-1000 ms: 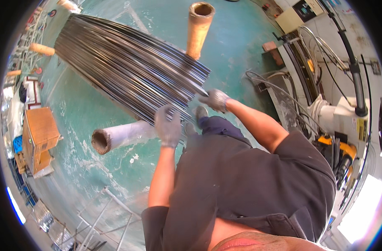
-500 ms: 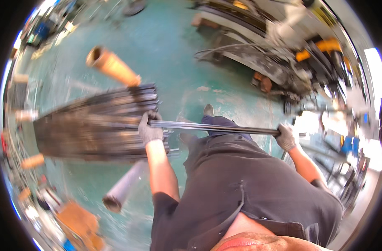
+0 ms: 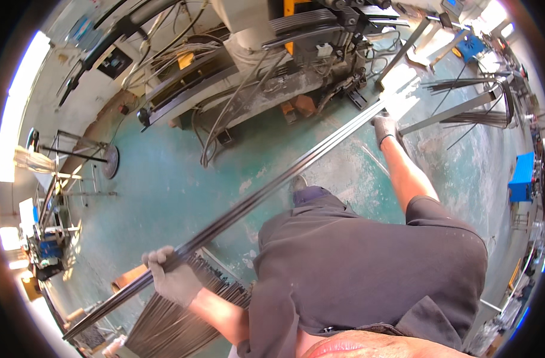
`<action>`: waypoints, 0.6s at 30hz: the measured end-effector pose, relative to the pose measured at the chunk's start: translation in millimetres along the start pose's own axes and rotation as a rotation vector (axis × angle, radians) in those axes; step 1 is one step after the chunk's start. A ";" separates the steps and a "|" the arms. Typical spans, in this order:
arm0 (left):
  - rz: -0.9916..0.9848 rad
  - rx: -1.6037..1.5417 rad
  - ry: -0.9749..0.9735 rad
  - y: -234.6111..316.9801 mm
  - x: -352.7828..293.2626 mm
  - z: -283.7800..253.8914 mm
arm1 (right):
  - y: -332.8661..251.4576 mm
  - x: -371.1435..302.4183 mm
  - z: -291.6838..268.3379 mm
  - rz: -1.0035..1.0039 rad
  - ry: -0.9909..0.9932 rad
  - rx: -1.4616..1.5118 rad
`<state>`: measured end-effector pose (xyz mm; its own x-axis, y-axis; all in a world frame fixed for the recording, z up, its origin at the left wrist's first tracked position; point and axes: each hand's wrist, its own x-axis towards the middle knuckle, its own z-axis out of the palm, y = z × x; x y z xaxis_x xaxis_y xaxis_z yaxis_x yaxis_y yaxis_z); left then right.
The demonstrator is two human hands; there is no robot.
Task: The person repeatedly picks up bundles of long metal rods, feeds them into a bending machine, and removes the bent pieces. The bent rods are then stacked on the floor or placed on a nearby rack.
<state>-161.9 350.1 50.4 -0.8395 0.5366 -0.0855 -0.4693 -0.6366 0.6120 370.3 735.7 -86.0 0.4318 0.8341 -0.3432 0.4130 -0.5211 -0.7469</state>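
A few long, thin dark metal bars (image 3: pixel 272 186) slant across in front of my body, from the lower left up to the upper right. Near their lower part, my left hand (image 3: pixel 176 279) in a grey glove is closed round them. Toward the far right end, my gloved right hand (image 3: pixel 386 128) grips the same bars, its arm stretched out and its fingers partly hidden. Below the left hand lies a large bundle of similar bars (image 3: pixel 174 319), partly covered by my forearm. A brown tube (image 3: pixel 128 277) shows beside that bundle.
A big machine (image 3: pixel 254 89) with hanging cables stands ahead. At the right, a metal rack (image 3: pixel 454 112) carries several thin rods, close to my right hand. A blue bin (image 3: pixel 521 177) is farther right. A round-topped stand (image 3: pixel 110 161) stands on the green floor (image 3: pixel 177 197) at left.
My body and view have turned to the right. The bars now extend farther past my left hand, and my right arm reaches farther out. The bundle has shifted to the lower left of view.
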 end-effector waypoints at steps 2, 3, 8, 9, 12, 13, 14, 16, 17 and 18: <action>-0.017 0.056 -0.089 -56.5 12.9 55.2 | -14.4 -20.7 32.0 0.328 -1.014 1.309; -0.067 0.074 -0.137 -85.9 22.9 78.6 | -27.7 -31.2 53.7 0.344 -0.903 1.362; -0.217 0.198 -0.463 -157.2 48.2 154.4 | -60.2 14.8 98.7 0.447 -0.559 1.434; -0.163 0.254 -0.478 -153.7 61.5 160.4 | -68.8 25.2 83.3 0.427 -0.550 1.408; -0.131 0.201 -0.527 -123.7 118.6 168.7 | -70.2 80.1 59.1 0.292 -0.453 1.424; -0.125 0.235 -0.517 -114.6 134.6 168.5 | -76.6 92.9 53.8 0.280 -0.359 1.435; -0.114 0.259 -0.509 -109.1 150.6 169.4 | -88.1 106.5 46.5 0.257 -0.267 1.443; -0.129 0.269 -0.521 -121.0 175.4 175.2 | -97.1 136.1 36.8 0.189 -0.186 1.489; -0.154 0.254 -0.538 -135.7 186.6 175.1 | -102.4 149.9 33.8 0.142 -0.136 1.549; -0.170 0.248 -0.552 -145.1 196.7 175.1 | -113.0 164.5 34.1 0.094 -0.183 1.563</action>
<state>-210.9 645.0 82.4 -0.4620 0.8683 0.1805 -0.4506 -0.4052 0.7955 367.3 937.9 -77.5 0.2606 0.8807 -0.3955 -0.8620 0.0278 -0.5061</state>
